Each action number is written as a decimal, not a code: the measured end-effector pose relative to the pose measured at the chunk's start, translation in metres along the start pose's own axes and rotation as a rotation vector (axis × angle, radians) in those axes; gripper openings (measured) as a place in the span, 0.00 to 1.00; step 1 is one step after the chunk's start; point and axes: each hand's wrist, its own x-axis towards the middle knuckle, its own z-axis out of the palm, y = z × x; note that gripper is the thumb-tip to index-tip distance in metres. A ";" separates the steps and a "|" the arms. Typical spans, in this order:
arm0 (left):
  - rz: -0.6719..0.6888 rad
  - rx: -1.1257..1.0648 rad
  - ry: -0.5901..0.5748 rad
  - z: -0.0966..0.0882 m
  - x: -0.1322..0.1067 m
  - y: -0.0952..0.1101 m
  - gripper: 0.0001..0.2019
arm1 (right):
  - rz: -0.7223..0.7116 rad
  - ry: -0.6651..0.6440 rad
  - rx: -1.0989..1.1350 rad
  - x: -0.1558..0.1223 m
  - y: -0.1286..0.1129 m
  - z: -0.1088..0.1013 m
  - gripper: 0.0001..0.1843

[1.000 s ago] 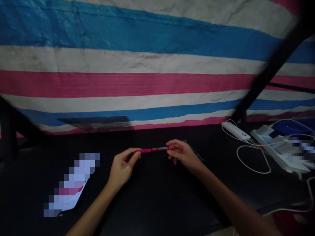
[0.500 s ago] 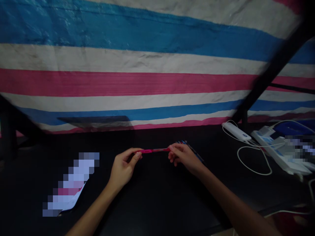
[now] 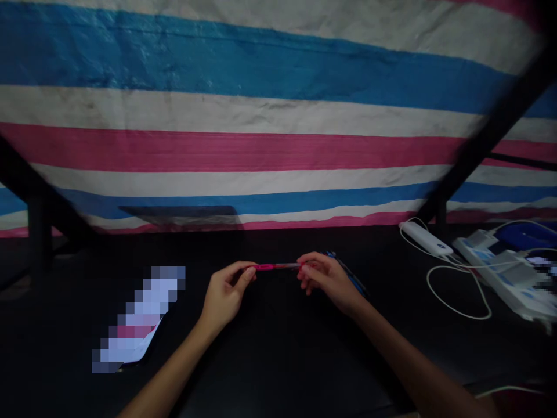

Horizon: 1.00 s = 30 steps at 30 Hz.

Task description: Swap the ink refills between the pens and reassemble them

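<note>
A pink-red pen (image 3: 265, 267) with a clear section is held level above the dark table, spanning both hands. My left hand (image 3: 224, 293) pinches its left end between thumb and fingers. The right end is in my right hand (image 3: 328, 278), with thumb and fingers closed about it; a bit of red shows between them. Whether the pen is in one piece cannot be made out. Just behind my right hand lie several dark and blue pens (image 3: 354, 281), partly hidden by it.
A phone (image 3: 141, 342) with a lit, blurred screen rests at the left. At the right are a white adapter-like block (image 3: 425, 237), a power strip (image 3: 500, 273) with plugs, looped white cables (image 3: 459, 318) and a blue item (image 3: 524, 235). Dark slanted posts (image 3: 483, 142) flank a striped sheet (image 3: 270, 152).
The view has shifted slightly, so the table things appear further right. My right fingers now cover more of the pen's right part, with red showing between them. My left hand keeps its pinch.
</note>
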 end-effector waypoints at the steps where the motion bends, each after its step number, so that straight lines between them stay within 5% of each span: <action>1: -0.001 0.003 0.000 0.000 0.000 0.000 0.11 | 0.022 0.006 -0.012 0.000 0.000 0.001 0.15; 13: 0.002 0.012 -0.009 0.001 0.000 0.002 0.11 | -0.040 0.065 -0.069 0.000 0.000 -0.001 0.09; 23: -0.012 0.013 -0.002 0.000 0.000 -0.001 0.12 | 0.095 0.068 -0.106 0.003 0.003 0.000 0.15; 30: -0.006 -0.003 0.030 -0.001 0.002 0.002 0.11 | -0.050 0.117 -0.004 0.004 -0.004 -0.002 0.13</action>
